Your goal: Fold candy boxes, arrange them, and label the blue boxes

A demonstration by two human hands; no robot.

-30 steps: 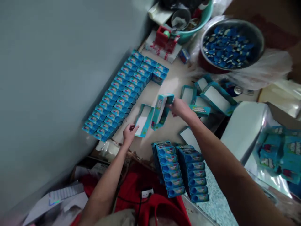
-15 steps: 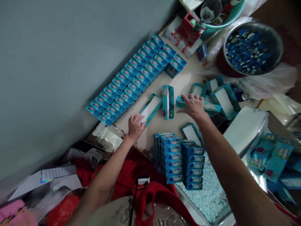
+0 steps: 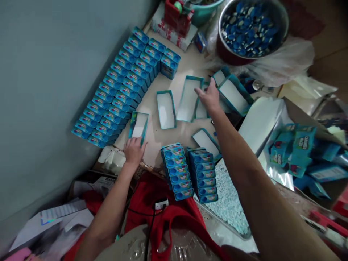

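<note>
My left hand (image 3: 133, 150) has its fingers and thumb closed on the near end of a small teal carton (image 3: 139, 124) with a white inside. To the right lies another shallow teal carton (image 3: 166, 110), white side up. My right hand (image 3: 210, 97) is open, thumb and fingers apart, at the right edge of a larger white-lined carton (image 3: 189, 98). Whether its fingers touch that carton is hard to tell. More teal cartons (image 3: 235, 95) lie just beyond this hand, overlapping one another. A further carton (image 3: 207, 141) rests below, near my right forearm.
Rows of small blue boxes (image 3: 119, 87) stand along the wall. Two box stacks (image 3: 178, 172) are at the near table edge, beside a tray of pale blue bits (image 3: 228, 195). A metal pot (image 3: 252, 29) holds blue-and-white pieces. A cardboard box (image 3: 326, 119) contains teal packs.
The view has shifted right. The middle carton and the one under my right hand have turned from printed side to white inside up. My right hand has opened off its carton.
</note>
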